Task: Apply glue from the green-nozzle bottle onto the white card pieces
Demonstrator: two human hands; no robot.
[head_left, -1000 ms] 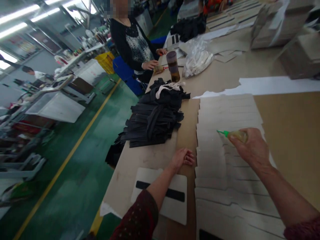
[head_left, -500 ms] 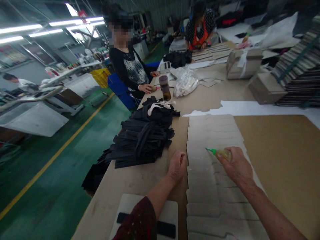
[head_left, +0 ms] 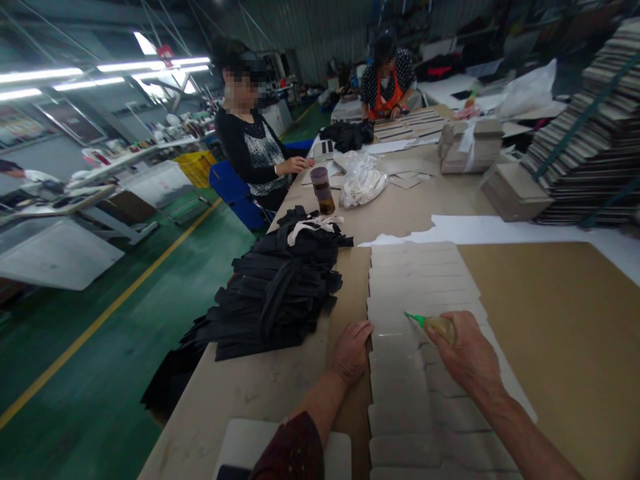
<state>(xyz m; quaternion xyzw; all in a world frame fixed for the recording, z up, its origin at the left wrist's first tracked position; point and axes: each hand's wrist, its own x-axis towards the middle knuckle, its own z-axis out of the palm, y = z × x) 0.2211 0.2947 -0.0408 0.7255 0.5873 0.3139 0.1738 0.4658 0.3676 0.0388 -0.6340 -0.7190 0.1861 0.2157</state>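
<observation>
In the head view, my right hand [head_left: 473, 353] is wrapped round a small squeeze bottle [head_left: 441, 329] of amber liquid, likely glue. Its green nozzle points left, just over a row of overlapping grey cardboard panels [head_left: 400, 393]. My left hand [head_left: 350, 350] rests on the brown board by the row's left edge, fingers stretched forward with their tips at the panel edges. Thin shiny marks lie across some panels near the nozzle. Beyond my left hand is a heap of black fabric strips [head_left: 280, 293].
A pale panel with a black strip [head_left: 280, 437] lies under my left forearm. Farther off are a brown-liquid jar [head_left: 323, 191], a clear plastic bag [head_left: 363, 180] and tied cardboard stacks [head_left: 583, 153]. One co-worker [head_left: 255, 147] is at the table's left side, another [head_left: 387, 83] at the far end.
My left hand's curled fingers have straightened towards the panel edges. The bottle still points left over the row. The view has tilted slightly, and the left co-worker's hands have come together.
</observation>
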